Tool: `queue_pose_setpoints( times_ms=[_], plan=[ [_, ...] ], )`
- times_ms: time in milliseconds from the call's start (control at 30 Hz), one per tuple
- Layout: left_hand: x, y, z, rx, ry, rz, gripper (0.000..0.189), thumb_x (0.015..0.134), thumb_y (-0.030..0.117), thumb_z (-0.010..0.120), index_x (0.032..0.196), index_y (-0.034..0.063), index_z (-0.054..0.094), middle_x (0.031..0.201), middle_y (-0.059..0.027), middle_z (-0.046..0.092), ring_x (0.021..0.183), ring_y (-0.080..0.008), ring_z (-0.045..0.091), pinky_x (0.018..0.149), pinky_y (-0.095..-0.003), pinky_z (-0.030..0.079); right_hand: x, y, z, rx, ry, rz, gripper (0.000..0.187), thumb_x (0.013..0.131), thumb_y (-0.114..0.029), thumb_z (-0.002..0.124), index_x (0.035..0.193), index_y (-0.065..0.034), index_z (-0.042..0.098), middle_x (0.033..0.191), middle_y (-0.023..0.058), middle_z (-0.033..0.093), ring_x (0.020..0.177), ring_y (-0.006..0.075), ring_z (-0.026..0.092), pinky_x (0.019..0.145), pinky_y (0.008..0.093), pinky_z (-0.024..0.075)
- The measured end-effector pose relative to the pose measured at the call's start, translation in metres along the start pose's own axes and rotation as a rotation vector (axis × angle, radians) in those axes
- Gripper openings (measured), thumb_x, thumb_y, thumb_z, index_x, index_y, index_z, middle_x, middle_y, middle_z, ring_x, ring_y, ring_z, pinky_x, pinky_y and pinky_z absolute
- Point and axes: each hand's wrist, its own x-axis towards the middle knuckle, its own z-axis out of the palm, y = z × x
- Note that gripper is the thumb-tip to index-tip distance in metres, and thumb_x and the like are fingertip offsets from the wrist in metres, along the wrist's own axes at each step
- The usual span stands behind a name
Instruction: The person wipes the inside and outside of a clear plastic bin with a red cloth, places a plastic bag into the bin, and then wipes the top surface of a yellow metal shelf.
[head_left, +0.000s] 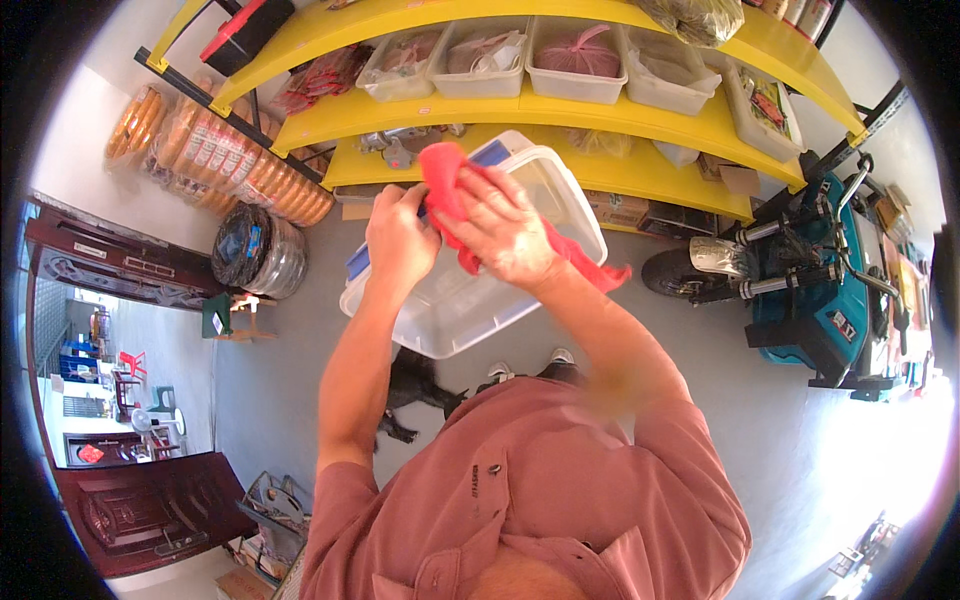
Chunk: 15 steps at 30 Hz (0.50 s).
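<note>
A translucent plastic storage bin with blue side latches is held up tilted in front of my chest, above the floor. My left hand grips its upper left edge, with the fingertips partly hidden. A red cloth lies bunched against the bin under my right hand, whose fingers are extended and press on it. One end of the cloth trails out to the right past my wrist. The two hands are close to each other, and the cloth's bunched part lies between them.
Yellow shelves ahead carry white plastic tubs with bagged goods. A black dog is on the floor beside my shoes. On the right stands a teal three-wheeled vehicle; wrapped coils stand left, near an open doorway.
</note>
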Motion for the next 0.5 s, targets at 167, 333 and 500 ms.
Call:
queue_pose_setpoints(
  times_ms=[167, 333, 500],
  plan=[
    [-0.005, -0.006, -0.002, -0.078, -0.006, -0.081, 0.041, 0.074, 0.01, 0.078, 0.114, 0.0092, 0.074, 0.095, -0.0142, 0.064, 0.096, -0.036, 0.063, 0.085, -0.0432, 0.052, -0.01, 0.046, -0.027, -0.135, 0.134, 0.204, 0.053, 0.078, -0.018, 0.066, 0.13, -0.0076, 0.065, 0.125, 0.0181, 0.064, 0.124, 0.0377, 0.058, 0.11, 0.0518, 0.0419],
    [-0.012, -0.014, 0.007, -0.222, 0.105, -0.147, 0.041, 0.074, 0.007, 0.08, 0.113, 0.0039, 0.074, 0.091, -0.0117, 0.065, 0.083, -0.0254, 0.065, 0.078, -0.0373, 0.052, -0.026, 0.038, -0.019, -0.111, 0.173, 0.403, 0.064, 0.072, -0.006, 0.07, 0.135, -0.0055, 0.062, 0.116, 0.0192, 0.066, 0.108, 0.0396, 0.064, 0.094, 0.0458, 0.0537],
    [-0.017, -0.027, -0.003, -0.333, 0.079, -0.292, 0.038, 0.077, 0.007, 0.081, 0.114, 0.0032, 0.074, 0.091, -0.0095, 0.063, 0.08, -0.0215, 0.064, 0.075, -0.0358, 0.051, -0.078, 0.062, -0.021, -0.053, 0.194, 0.655, 0.065, 0.07, -0.002, 0.07, 0.134, -0.0045, 0.062, 0.11, 0.0179, 0.066, 0.1, 0.0392, 0.064, 0.086, 0.0471, 0.0548]
  ],
)
